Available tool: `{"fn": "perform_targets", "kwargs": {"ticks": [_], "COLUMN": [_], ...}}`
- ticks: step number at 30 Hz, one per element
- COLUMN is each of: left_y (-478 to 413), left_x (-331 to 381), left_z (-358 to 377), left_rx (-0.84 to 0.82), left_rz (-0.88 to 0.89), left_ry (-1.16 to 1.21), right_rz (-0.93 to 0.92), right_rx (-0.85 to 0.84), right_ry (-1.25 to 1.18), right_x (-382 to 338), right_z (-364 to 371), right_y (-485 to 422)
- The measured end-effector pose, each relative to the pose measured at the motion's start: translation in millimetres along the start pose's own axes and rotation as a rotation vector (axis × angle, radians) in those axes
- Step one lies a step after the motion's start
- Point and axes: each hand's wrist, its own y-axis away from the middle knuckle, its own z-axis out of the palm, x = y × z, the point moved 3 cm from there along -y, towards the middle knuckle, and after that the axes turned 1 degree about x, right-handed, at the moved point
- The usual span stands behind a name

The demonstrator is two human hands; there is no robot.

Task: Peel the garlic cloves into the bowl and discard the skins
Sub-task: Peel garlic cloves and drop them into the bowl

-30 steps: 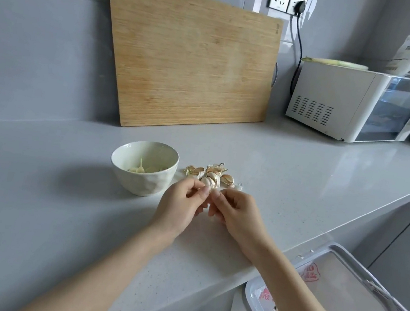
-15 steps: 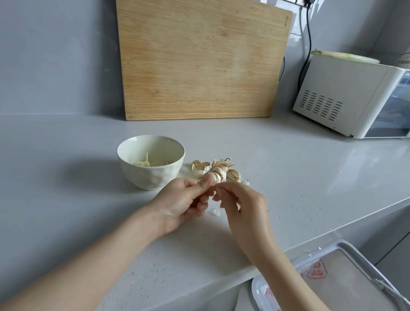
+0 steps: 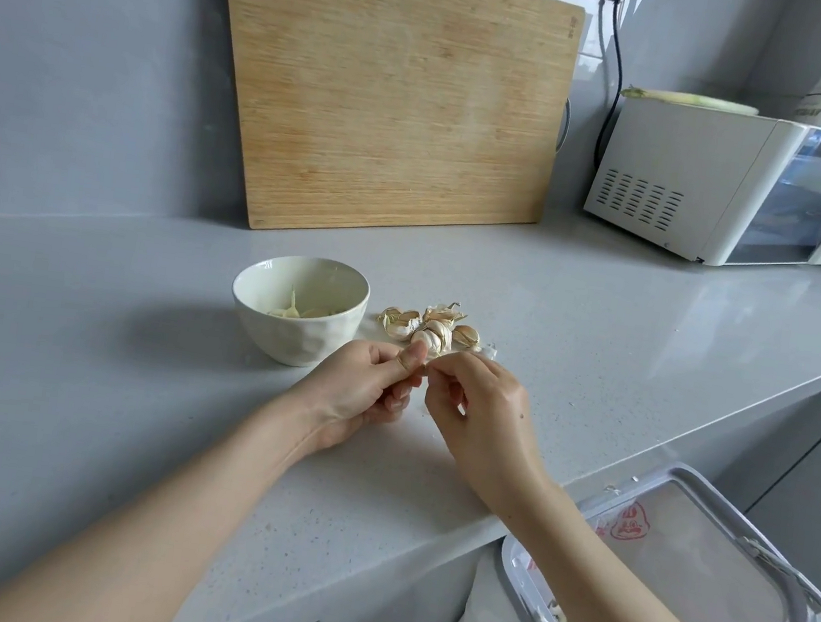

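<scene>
With the left hand [image 3: 362,390] curled round a hidden clove and the right hand [image 3: 481,415] pinching its skin beside it, a hard tug could flick the clove onto the tabletop [image 3: 599,359], missing the bowl [image 3: 291,342] just beyond the left hand.

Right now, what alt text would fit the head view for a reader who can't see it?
The left hand and right hand pinch a mostly hidden garlic clove over a grey counter. Behind them lie unpeeled cloves beside a white bowl; a lined bin stands open below the counter's edge.
</scene>
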Motion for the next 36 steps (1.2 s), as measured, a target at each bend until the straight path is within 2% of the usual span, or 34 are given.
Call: {"fn": "perform_targets", "kwargs": {"ticks": [8,13,17,21,26,36], "left_y": [3,0,-5,-6,-5,-3], "left_x": [3,3,4,2,2,4], "left_z": [0,-4,-8,-10,-6,-5], "left_rx": [-0.182,-0.072,0.05,0.111,0.115,0.151], "left_rz": [-0.087,-0.047,0.007,0.022,0.06,0.044], "left_ry": [0.008,0.132,0.271,0.23,0.125,0.113], "right_rz": [0.262,0.46,0.493,0.494,0.458,0.565], "right_rx": [-0.006,-0.053,-0.139,-0.175,-0.207,-0.188], "right_ry": [-0.076,-0.026,-0.056,-0.16,-0.228,-0.412], "right_x": [5,17,16,12,8,10], "right_z": [-8,-9,-6,-7,-7,-10], "right_y": [-2,-2,0,-1,-4,-4]}}
